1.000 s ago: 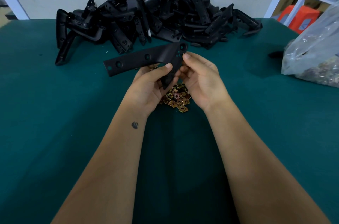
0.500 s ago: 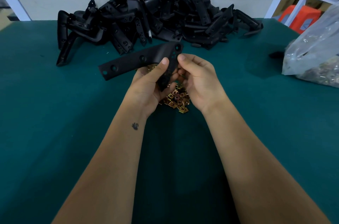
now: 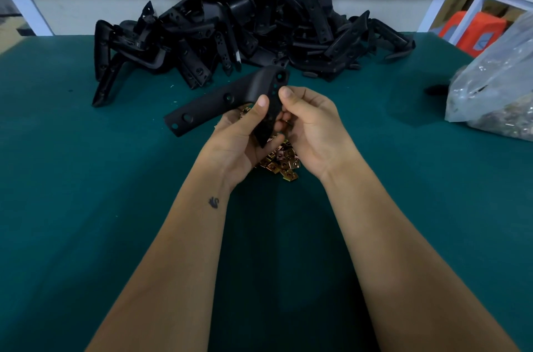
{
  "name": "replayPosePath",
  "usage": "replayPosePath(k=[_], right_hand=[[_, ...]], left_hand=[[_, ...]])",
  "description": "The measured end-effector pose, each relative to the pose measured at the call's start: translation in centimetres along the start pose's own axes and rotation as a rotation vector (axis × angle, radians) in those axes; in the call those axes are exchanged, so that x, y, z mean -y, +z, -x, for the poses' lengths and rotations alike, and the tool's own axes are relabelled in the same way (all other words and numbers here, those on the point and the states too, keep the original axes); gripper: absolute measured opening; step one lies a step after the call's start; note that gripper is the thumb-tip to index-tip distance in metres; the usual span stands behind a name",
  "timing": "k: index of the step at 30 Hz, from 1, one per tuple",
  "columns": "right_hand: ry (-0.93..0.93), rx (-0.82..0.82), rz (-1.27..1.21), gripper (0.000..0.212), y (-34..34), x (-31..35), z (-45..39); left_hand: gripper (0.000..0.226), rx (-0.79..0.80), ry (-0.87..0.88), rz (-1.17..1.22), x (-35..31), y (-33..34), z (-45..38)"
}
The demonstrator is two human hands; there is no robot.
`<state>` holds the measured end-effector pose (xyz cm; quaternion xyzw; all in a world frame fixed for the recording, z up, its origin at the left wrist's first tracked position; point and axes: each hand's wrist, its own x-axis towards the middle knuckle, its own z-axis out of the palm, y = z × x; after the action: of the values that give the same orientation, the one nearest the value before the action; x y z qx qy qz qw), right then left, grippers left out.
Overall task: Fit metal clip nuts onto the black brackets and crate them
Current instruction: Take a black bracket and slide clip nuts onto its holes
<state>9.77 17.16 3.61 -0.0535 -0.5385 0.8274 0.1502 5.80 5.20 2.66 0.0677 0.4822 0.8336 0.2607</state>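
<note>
Left hand (image 3: 239, 144) grips the bracket (image 3: 230, 97) at centre frame; right hand (image 3: 308, 126) pinches its edge, probably seating a clip nut: keep the bracket steady and push squarely.

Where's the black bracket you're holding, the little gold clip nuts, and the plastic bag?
black bracket (image 3: 207, 108), head view, on its long arm.
gold clip nuts (image 3: 284, 162), head view, middle of the pile.
plastic bag (image 3: 496, 83), head view, on its clear side.

You have two hands in view, left (image 3: 239, 147) and right (image 3: 313, 132), and one black bracket (image 3: 227, 99) lifted between them. One heap of brackets (image 3: 248, 25) lies at the table's far edge, too tangled to count. One small pile of clip nuts (image 3: 281, 164), number unclear. One plastic bag (image 3: 496, 86) at the right edge
</note>
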Motion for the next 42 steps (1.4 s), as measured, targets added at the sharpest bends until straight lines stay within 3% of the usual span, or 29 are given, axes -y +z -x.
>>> replayPosePath(k=[4,9,15,17,19,21,25,29,31,33,42], right_hand=[[0.007,0.035,0.018,0.015,-0.4,0.1,-0.1],[0.044,0.06,0.1,0.028,-0.7,-0.1,-0.1],[0.034,0.014,0.143,0.022,-0.7,0.0,-0.1],[0.031,-0.001,0.174,0.02,-0.6,0.1,0.0],[0.001,-0.013,0.229,0.017,-0.2,0.2,0.1],[-0.076,-0.026,0.332,0.011,0.5,0.0,0.2],[-0.172,-0.031,0.615,0.009,1.6,-0.6,0.5],[-0.266,0.108,1.212,0.02,1.6,-1.0,1.0],[-0.327,0.217,1.556,0.02,1.8,-1.3,1.3],[-0.391,0.278,1.752,0.028,2.1,-1.7,1.2],[-0.362,0.213,1.757,0.018,2.0,-2.4,0.9]], left_hand=[[0.079,0.017,-0.008,-0.064,-0.3,-0.3,0.0],[0.081,0.002,-0.024,-0.166,-0.1,-0.5,-0.1],[0.08,-0.005,-0.029,-0.185,0.0,-0.6,-0.5],[0.072,0.003,-0.035,-0.167,0.1,-0.8,-0.5],[0.051,0.012,-0.025,-0.112,0.1,-1.0,-0.5],[0.029,0.003,-0.011,0.004,0.0,-1.4,-0.4],[0.024,-0.13,0.05,0.353,-1.0,-2.6,-0.7],[0.022,-0.26,0.159,0.532,-1.8,-4.2,-0.8],[0.02,-0.274,0.175,0.56,-1.8,-4.4,-0.8],[0.019,-0.276,0.168,0.565,-1.7,-4.2,-0.8],[0.018,-0.285,0.121,0.482,-1.3,-4.1,-1.3]])
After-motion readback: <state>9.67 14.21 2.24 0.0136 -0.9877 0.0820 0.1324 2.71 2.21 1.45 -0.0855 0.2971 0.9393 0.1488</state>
